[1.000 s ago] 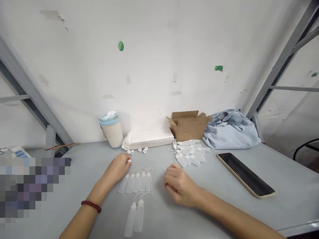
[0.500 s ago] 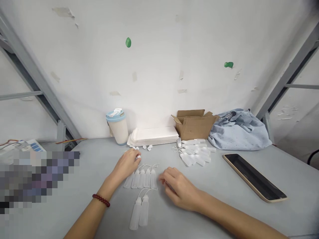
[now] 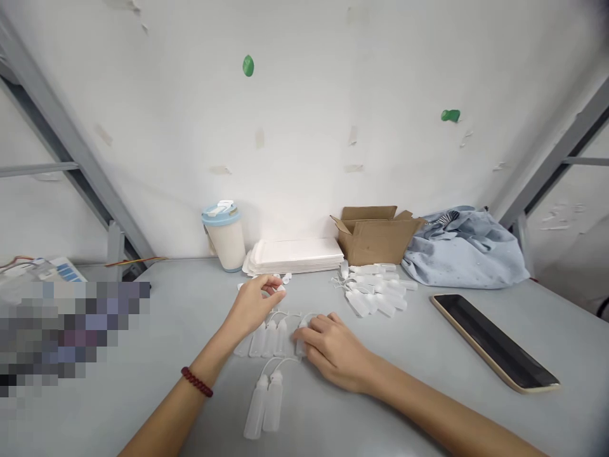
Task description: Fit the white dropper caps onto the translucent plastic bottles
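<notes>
My left hand (image 3: 254,306), with a red bead bracelet on its wrist, pinches a small white cap (image 3: 280,289) between thumb and fingers above a row of several small translucent squeeze bottles (image 3: 269,335) lying on the grey table (image 3: 157,330). My right hand (image 3: 333,348) rests on the table with curled fingers touching the rightmost bottle of that row. Two more bottles (image 3: 263,406) lie side by side nearer to me. A few loose white caps (image 3: 286,278) lie beyond my left hand.
A heap of more small bottles (image 3: 375,291) lies right of centre. At the back stand a lidded cup (image 3: 224,236), a stack of white trays (image 3: 297,254), an open cardboard box (image 3: 378,233) and a blue cloth bag (image 3: 464,247). A phone (image 3: 495,341) lies to the right.
My left hand moved forward and right to the loose caps and pinched one. My right hand slid left onto the end of the bottle row. The camera tilted slightly.
</notes>
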{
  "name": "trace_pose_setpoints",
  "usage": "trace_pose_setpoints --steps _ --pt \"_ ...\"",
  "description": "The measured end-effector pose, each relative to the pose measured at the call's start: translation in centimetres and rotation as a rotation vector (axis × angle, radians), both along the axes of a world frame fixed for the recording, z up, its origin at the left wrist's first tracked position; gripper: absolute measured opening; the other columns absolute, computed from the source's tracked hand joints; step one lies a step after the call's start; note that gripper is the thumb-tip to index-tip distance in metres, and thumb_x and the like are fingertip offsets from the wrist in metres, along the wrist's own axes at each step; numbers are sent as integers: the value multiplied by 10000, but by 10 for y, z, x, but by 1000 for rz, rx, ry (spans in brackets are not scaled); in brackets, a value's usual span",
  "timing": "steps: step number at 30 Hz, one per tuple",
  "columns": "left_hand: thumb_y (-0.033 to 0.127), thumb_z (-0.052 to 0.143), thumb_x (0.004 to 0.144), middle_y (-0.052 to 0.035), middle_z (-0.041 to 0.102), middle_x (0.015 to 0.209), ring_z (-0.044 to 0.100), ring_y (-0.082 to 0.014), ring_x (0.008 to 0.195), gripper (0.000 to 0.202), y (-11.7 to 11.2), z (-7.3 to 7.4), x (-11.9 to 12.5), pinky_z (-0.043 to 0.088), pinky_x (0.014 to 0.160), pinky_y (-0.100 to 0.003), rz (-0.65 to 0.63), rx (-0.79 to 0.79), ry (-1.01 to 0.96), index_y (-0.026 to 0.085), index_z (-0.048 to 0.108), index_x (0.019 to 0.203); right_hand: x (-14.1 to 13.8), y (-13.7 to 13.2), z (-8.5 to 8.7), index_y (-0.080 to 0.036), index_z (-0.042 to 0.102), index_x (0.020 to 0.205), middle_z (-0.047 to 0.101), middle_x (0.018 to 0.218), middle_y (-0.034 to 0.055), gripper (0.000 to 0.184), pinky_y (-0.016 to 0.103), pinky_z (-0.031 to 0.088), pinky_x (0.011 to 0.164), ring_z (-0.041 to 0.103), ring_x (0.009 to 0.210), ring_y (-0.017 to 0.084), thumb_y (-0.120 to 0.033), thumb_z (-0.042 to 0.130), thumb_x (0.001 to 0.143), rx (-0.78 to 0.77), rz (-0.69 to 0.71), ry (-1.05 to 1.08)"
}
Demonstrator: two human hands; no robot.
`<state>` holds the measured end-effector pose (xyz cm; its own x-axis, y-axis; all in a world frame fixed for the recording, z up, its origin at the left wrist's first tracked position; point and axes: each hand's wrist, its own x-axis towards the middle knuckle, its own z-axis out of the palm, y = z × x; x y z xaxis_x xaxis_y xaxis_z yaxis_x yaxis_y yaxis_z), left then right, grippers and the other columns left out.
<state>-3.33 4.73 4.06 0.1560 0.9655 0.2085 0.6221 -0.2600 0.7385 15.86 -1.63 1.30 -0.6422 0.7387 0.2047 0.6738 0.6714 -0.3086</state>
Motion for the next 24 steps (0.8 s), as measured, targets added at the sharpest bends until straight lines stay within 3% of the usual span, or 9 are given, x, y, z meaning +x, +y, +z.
trace_pose_setpoints --steps 4,8,15,19,24 --pt "395 606 717 -67 669 923 613 -215 868 297 -9 10 6 492 749 -331 -112 -138 -157 155 634 890 5 5 -3 -192 585 988 554 774 42 221 306 334 697 497 723 172 -187 378 910 57 -74 7" --pt "402 619 726 -49 668 881 621 -184 774 286 -17 17 9 508 704 -315 -177 -251 -245 165 629 887 14 11 -7 -178 572 1012 559 818 73 185 321 358 695 493 762 205 -214 439 889 189 -141 45" --pt "411 595 754 -28 664 781 609 -164 673 288 -26 23 16 519 637 -296 -249 -254 -236 182 665 914 22 14 -3 -181 554 967 527 843 83 190 314 389 672 454 760 203 -126 398 873 344 -113 184" --pt "417 550 787 -26 667 760 604 -162 661 318 -28 24 17 513 610 -277 -253 -240 -215 184 681 959 22 10 3 -186 533 948 487 815 61 197 306 403 677 435 767 196 -95 406 828 264 -9 295" --pt "409 535 809 -40 682 953 598 -153 704 338 -30 22 15 509 716 -295 -368 -251 -218 200 668 1039 22 1 14 -204 508 859 491 792 26 205 291 394 700 464 789 177 -54 395 778 -48 97 490"
